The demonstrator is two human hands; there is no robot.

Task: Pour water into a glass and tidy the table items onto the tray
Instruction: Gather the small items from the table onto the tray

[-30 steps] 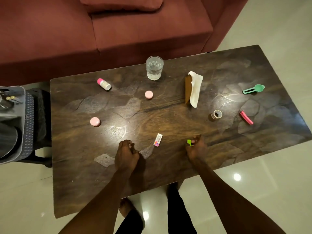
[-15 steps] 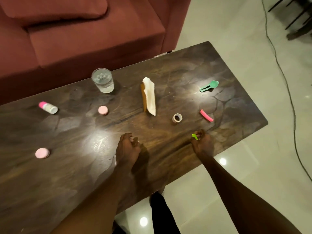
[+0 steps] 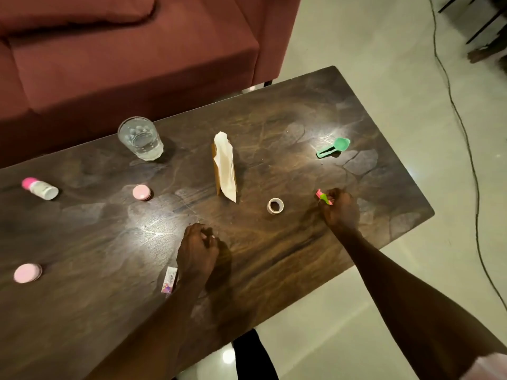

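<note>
Tidying underway | glass (image 3: 141, 138) is filled | pink clip (image 3: 320, 193) and green piece (image 3: 324, 198) are pinched in right hand (image 3: 338, 209) fingertips | left hand (image 3: 196, 252) curled, contents unclear | tray unseen.

Glass (image 3: 140, 138) left of napkin (image 3: 226, 165)

Home living room. Dark wood-grain coffee table (image 3: 274, 256) stands against a maroon upholstered sofa (image 3: 131, 58) with a loose cushion (image 3: 76, 9), pale glossy tiled floor (image 3: 384, 64) around. Beyond the fingers (image 3: 205, 237), a drinking glass of water (image 3: 140, 139); a black cable (image 3: 463, 133) trails across the floor, dark chair legs (image 3: 477, 26) behind it.
</note>
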